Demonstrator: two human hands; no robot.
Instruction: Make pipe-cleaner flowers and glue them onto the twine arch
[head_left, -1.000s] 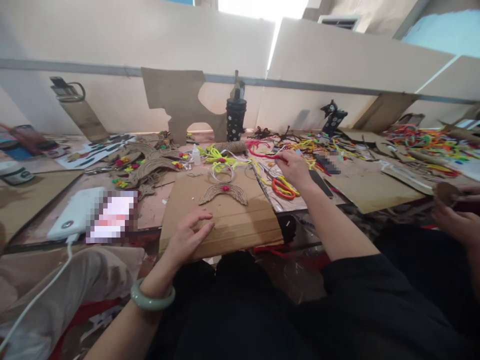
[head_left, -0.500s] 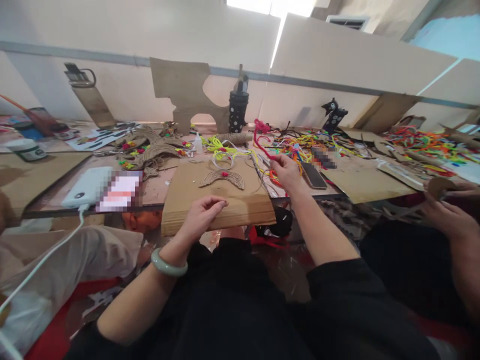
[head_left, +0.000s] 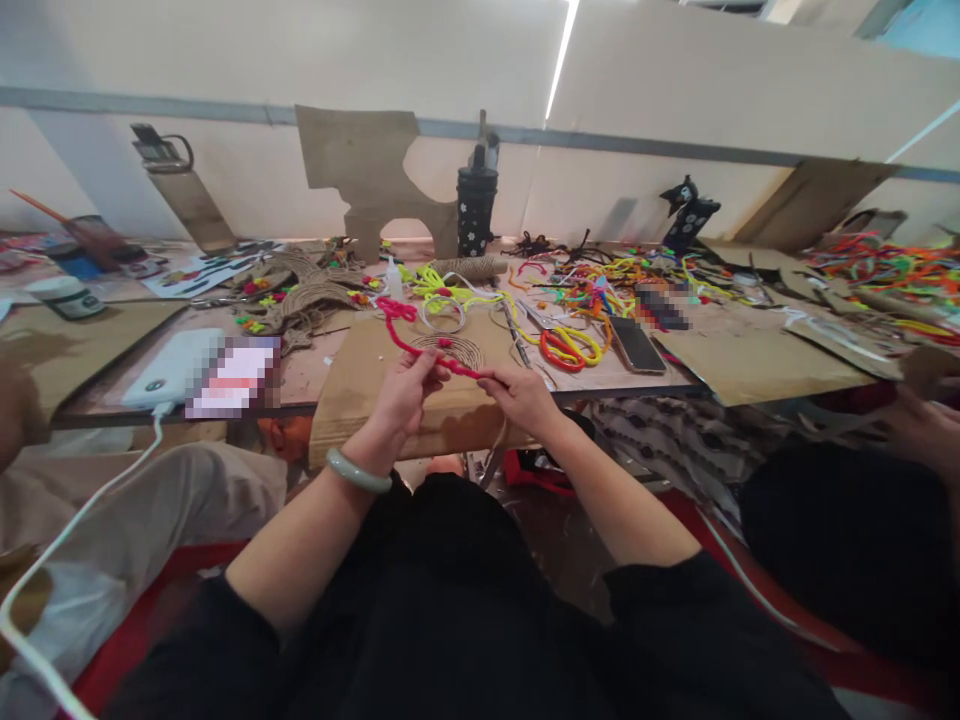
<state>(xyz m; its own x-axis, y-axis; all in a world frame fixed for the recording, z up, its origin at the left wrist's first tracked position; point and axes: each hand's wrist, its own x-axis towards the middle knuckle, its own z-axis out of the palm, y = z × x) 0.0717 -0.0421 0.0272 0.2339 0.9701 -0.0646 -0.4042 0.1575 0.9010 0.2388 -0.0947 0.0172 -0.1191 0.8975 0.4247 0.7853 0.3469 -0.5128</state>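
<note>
A pink-red cord (head_left: 405,345) stretches between my two hands, its far end bunched in a loose loop above the board. My left hand (head_left: 409,395) pinches the cord near its middle. At its other end the cord is held by the fingertips of my right hand (head_left: 521,400). Beneath them lies a thick cardboard board (head_left: 352,390) at the table's front edge. On it rests an arch of coiled brown twine (head_left: 472,350) with a small red piece at its centre, partly hidden by my left hand and the cord.
A dark phone (head_left: 637,345) and orange and yellow cords (head_left: 574,348) lie to the right. A white power bank (head_left: 176,370) with a cable sits left. Twine pieces (head_left: 315,295), a small glue bottle (head_left: 394,277) and a black tumbler (head_left: 476,210) stand behind. People sit on both sides.
My right hand has brought the pink-red cord from the right back toward the board. My left hand has risen and now grips it too.
</note>
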